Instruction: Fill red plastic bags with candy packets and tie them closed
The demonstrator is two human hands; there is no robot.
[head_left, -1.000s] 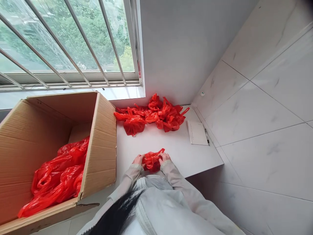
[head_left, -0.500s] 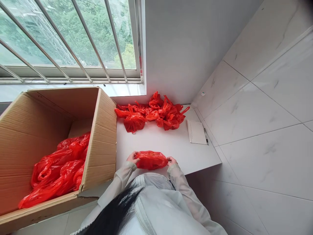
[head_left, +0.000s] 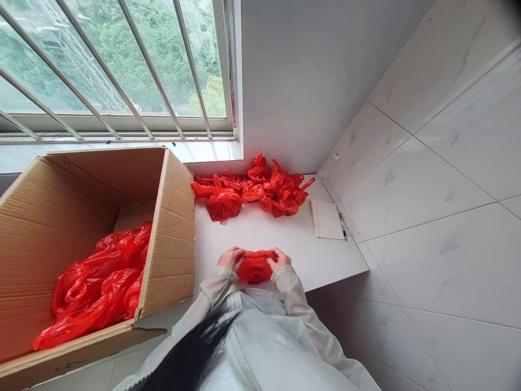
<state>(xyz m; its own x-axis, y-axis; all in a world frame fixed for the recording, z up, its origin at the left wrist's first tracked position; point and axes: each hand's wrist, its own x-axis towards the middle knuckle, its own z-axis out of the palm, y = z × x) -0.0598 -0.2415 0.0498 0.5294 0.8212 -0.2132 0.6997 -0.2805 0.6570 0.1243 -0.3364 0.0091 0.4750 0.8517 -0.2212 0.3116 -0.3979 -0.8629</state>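
A red plastic bag (head_left: 254, 269) is stretched between my two hands over the near part of the white table (head_left: 280, 239). My left hand (head_left: 231, 258) grips its left end, and my right hand (head_left: 279, 260) grips its right end, the fingers of both curled in. The bag's lower part is somewhat blurred. Beyond it, against the wall, lies a heap of crumpled red plastic bags (head_left: 280, 190), some with handle loops sticking up.
On my left stands a large open cardboard box (head_left: 173, 233) with more red bags (head_left: 101, 282) inside. A notebook (head_left: 326, 220) and a pen (head_left: 343, 226) lie at the table's right side. A barred window (head_left: 122, 65) is behind the box; a tiled wall (head_left: 427, 228) rises at right.
Both hands have come closer together, and the bag between them is narrower and more bunched. The left hand shifted right, the right hand slightly left and up. The heap and box look the same.
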